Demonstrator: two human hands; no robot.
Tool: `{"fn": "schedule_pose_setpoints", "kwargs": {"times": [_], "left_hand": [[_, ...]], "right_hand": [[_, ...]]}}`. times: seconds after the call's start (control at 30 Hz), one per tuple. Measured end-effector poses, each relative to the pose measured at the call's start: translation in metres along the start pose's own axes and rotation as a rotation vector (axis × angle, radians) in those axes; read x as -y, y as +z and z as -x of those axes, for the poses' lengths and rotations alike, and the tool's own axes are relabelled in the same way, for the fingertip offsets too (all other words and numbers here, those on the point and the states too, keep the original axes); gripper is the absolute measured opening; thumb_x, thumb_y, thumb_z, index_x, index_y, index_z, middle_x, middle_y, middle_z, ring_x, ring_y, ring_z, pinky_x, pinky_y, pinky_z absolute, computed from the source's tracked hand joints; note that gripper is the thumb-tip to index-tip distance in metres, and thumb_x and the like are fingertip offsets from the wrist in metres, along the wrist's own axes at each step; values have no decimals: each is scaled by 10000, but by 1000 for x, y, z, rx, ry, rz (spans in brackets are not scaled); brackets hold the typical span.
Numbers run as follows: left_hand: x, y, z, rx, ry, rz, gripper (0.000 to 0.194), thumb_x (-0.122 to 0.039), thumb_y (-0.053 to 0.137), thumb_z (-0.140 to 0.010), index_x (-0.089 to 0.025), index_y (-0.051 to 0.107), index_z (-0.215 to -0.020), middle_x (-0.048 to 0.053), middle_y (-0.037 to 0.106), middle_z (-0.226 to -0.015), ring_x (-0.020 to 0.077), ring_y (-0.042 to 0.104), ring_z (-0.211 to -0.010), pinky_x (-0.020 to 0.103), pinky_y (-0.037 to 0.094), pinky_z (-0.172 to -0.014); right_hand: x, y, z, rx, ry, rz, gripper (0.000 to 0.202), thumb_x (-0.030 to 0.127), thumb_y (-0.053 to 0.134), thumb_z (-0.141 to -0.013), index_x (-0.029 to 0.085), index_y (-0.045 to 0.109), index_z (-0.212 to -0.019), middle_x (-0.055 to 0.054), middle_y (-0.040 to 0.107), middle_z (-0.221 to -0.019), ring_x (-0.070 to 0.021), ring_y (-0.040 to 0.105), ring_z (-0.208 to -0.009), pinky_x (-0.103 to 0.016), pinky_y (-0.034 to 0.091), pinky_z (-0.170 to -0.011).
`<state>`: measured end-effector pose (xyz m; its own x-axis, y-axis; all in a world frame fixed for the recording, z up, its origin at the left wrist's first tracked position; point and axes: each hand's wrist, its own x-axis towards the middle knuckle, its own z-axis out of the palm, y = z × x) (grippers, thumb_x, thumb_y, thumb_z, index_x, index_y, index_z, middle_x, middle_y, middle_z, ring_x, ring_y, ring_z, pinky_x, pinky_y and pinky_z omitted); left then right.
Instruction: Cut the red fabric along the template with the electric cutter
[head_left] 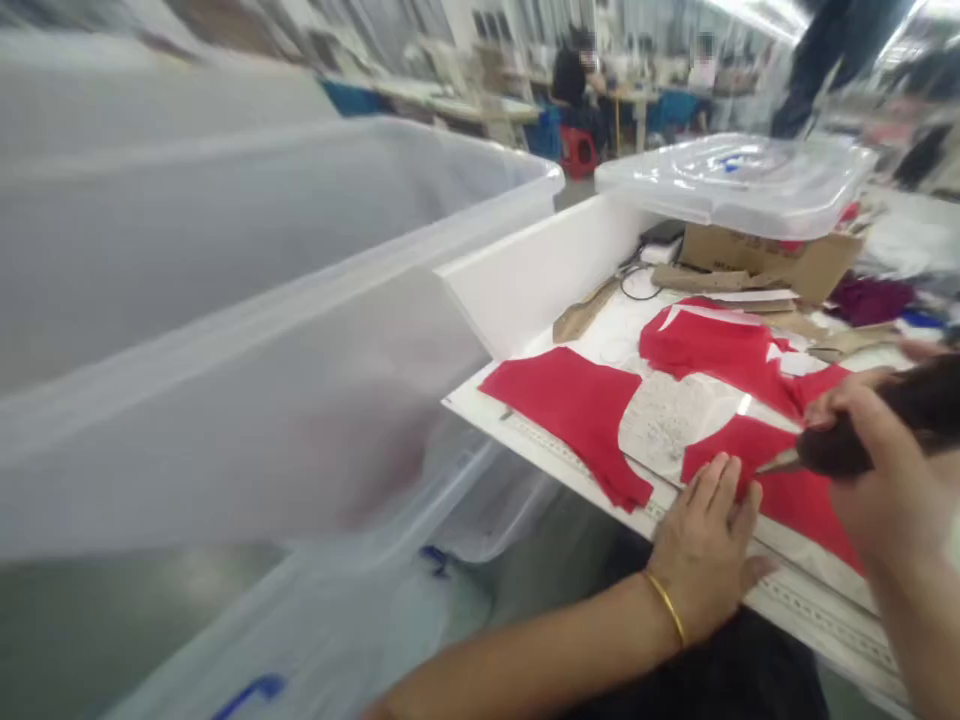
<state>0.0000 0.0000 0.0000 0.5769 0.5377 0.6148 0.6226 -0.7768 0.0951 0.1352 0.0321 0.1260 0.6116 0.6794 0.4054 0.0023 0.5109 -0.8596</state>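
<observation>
Head view, blurred at the left and top edges. Left hand (705, 545) lies flat, fingers spread, palm down on the near edge of a red fabric piece (795, 490) at about 5 o'clock in the frame; a gold bangle (667, 603) sits on the wrist. Right hand (877, 460) at 4 o'clock is clenched around a dark-handled tool (877, 440) whose metal tip (780, 462) points to 9 o'clock and rests on the same fabric, just beside the left fingertips; whether it is a cutter or a marker cannot be told. The fabric lies on the white table (540, 440) over a pale marked sheet (667, 420). A second red piece (577, 410) lies apart at 9 o'clock from the hands; a third (720, 345) lies toward 12 o'clock. Judged step: working the tool along the edge of the pinned-down piece, with the other hand as a hold-down. The next move would call for steady downward pressure and keeping the fingertips clear of the tip, since they are very close. Elsewhere: large clear plastic bin (300, 300) at 9 o'clock, a clear lid (742, 180) on a cardboard box (787, 260) at 1 o'clock, people seated far off.
</observation>
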Motion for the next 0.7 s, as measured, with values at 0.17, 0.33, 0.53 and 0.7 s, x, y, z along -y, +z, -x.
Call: {"fn": "schedule_pose_setpoints", "kwargs": {"times": [0.17,0.33,0.53,0.7], "left_hand": [[-3,1,0,-38,-11,-9,656,-637,379,-1039,-95,592,-1341,225,651,-1369,339,605,-1321,438,458,-1113],[-4,-3,0,-34,-49,38,663,-649,392,-1030,-92,620,-1307,228,666,-1345,354,612,-1315,442,508,-1070],[-3,-1,1,-43,-48,76,655,-637,382,-1038,-85,640,-1279,227,685,-1318,362,635,-1286,467,524,-1068],[-3,-1,1,-39,-52,99,656,-641,428,-1023,-80,639,-1288,233,674,-1337,372,628,-1291,473,514,-1088]], "right_hand": [[-22,29,10,128,7,-64,288,211,764,-774,230,535,-948,92,616,-630,-106,585,-498,-269,538,-531],[-36,43,17,209,-53,-116,250,194,720,-830,221,545,-1007,84,637,-660,-111,617,-522,-269,535,-544],[-43,45,19,203,-33,-127,252,185,720,-823,218,546,-1002,89,635,-667,-106,615,-520,-271,539,-548],[-43,43,20,192,-16,-133,279,235,751,-814,222,544,-1000,82,628,-680,-112,612,-521,-283,540,-542]]}}
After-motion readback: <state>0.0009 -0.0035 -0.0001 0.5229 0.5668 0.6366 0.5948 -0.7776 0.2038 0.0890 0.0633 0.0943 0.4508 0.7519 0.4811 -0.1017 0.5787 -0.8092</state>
